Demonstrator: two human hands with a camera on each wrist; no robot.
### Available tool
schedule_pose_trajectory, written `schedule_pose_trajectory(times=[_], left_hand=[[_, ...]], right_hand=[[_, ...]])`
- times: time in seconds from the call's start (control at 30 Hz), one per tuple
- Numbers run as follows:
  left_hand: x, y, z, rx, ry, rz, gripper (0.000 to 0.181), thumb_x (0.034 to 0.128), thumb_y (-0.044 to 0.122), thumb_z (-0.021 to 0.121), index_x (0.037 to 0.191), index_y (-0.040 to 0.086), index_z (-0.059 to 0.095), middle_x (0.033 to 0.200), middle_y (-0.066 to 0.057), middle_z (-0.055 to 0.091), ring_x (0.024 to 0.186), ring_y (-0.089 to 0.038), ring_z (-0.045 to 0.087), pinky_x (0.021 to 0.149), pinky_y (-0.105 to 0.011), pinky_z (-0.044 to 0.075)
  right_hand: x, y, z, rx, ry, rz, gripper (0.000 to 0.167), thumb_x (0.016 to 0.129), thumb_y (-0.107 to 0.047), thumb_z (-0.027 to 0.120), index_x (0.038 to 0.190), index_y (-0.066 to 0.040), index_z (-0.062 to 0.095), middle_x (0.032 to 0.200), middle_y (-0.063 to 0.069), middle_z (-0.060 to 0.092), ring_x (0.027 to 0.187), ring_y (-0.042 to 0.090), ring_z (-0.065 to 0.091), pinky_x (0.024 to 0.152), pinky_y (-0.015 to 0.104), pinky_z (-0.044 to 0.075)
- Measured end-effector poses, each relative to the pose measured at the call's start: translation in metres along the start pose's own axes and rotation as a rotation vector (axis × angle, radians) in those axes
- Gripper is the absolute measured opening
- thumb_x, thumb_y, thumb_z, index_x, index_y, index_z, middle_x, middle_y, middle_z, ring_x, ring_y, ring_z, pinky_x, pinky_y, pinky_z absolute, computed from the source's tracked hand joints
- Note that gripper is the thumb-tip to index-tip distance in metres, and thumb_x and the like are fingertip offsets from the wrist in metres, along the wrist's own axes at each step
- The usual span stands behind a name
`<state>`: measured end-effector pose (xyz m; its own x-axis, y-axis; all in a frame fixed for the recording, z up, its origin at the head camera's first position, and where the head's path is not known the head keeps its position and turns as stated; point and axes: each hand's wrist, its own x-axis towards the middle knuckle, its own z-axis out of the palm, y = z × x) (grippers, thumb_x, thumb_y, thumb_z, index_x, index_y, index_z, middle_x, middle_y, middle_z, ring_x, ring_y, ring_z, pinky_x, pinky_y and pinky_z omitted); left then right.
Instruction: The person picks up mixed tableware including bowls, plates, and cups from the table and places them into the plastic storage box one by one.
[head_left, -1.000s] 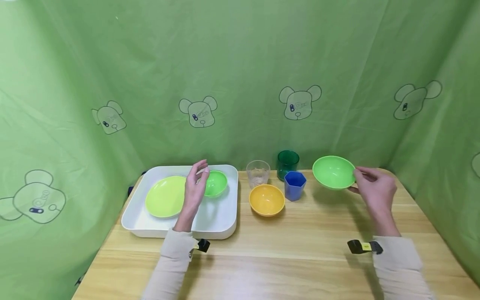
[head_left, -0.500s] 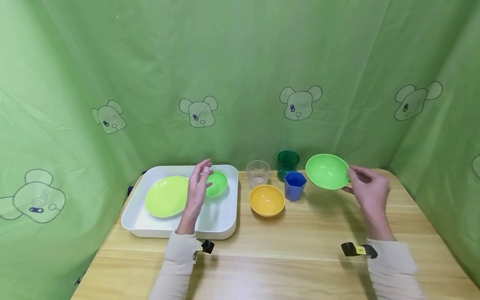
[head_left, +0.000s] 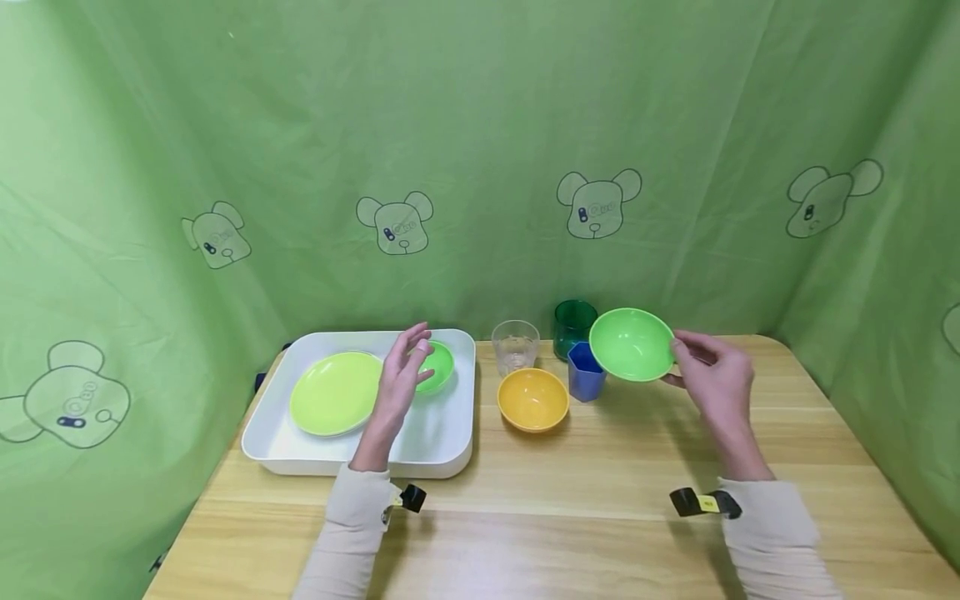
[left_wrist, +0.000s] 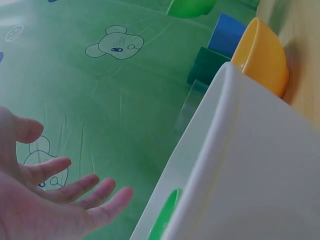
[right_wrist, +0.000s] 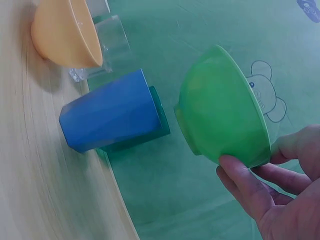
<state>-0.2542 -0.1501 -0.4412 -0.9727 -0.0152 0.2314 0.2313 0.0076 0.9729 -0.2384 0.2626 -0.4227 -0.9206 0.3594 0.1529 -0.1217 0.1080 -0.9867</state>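
My right hand (head_left: 718,375) pinches a light green bowl (head_left: 632,344) by its right side and holds it above the table, beside the blue cup (head_left: 587,372). In the right wrist view, fingers press the outside of this bowl (right_wrist: 220,110) while the thumb is at its rim. Over the white tray (head_left: 258,454) hovers my left hand (head_left: 397,379), its fingers spread and nothing in them. Below that hand in the tray lie a yellow-green plate (head_left: 333,396) and a smaller green bowl (head_left: 438,367), partly covered by the hand. The left wrist view shows the relaxed fingers (left_wrist: 105,205) apart from the tray.
An orange bowl (head_left: 533,402) stands right of the tray. Behind it is a clear glass (head_left: 516,346), and a dark green cup (head_left: 573,321) stands behind the blue one. A green curtain (head_left: 480,150) surrounds the wooden table (head_left: 570,517) at the back and sides.
My right hand has carried the light green bowl leftward, so it now overlaps the blue cup's edge in the head view. My left hand has shifted slightly right over the tray.
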Motion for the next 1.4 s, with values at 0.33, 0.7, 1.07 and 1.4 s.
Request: schedule_pose_trajectory(times=[0.33, 0.7, 1.07, 1.4], left_hand=[[-0.001, 0.001, 0.007, -0.029, -0.045, -0.012, 0.049, 0.1094, 0.024, 0.049, 0.151, 0.001, 0.043, 0.153, -0.027, 0.042, 0.135, -0.049, 0.045, 0.107, -0.063, 0.047], [-0.003, 0.001, 0.016, -0.048, -0.054, -0.022, 0.045, 0.1081, 0.023, 0.053, 0.147, 0.000, 0.049, 0.149, -0.028, 0.047, 0.132, -0.049, 0.049, 0.101, -0.060, 0.053], [-0.006, 0.000, 0.027, -0.091, -0.106, -0.034, 0.044, 0.1055, 0.020, 0.058, 0.145, 0.001, 0.050, 0.146, -0.029, 0.049, 0.130, -0.045, 0.053, 0.097, -0.059, 0.055], [-0.011, 0.006, 0.045, -0.153, -0.167, -0.070, 0.047, 0.1059, 0.021, 0.057, 0.147, 0.001, 0.047, 0.146, -0.028, 0.049, 0.131, -0.045, 0.051, 0.100, -0.058, 0.054]], right_hand=[[-0.010, -0.008, 0.015, -0.054, -0.049, -0.020, 0.037, 0.099, -0.007, 0.063, 0.130, 0.012, 0.062, 0.100, -0.007, 0.066, 0.085, 0.002, 0.069, 0.069, 0.025, 0.062], [-0.016, -0.010, 0.032, -0.085, -0.097, -0.038, 0.037, 0.101, -0.012, 0.063, 0.132, 0.009, 0.063, 0.120, 0.018, 0.063, 0.090, 0.001, 0.068, 0.072, 0.027, 0.062], [-0.025, -0.009, 0.047, -0.040, -0.137, -0.042, 0.037, 0.101, -0.013, 0.064, 0.132, 0.008, 0.063, 0.123, 0.021, 0.064, 0.091, 0.002, 0.068, 0.072, 0.029, 0.063], [-0.033, -0.009, 0.062, -0.028, -0.164, -0.061, 0.036, 0.101, -0.015, 0.064, 0.130, 0.007, 0.066, 0.126, 0.027, 0.064, 0.092, 0.003, 0.069, 0.073, 0.031, 0.063]])
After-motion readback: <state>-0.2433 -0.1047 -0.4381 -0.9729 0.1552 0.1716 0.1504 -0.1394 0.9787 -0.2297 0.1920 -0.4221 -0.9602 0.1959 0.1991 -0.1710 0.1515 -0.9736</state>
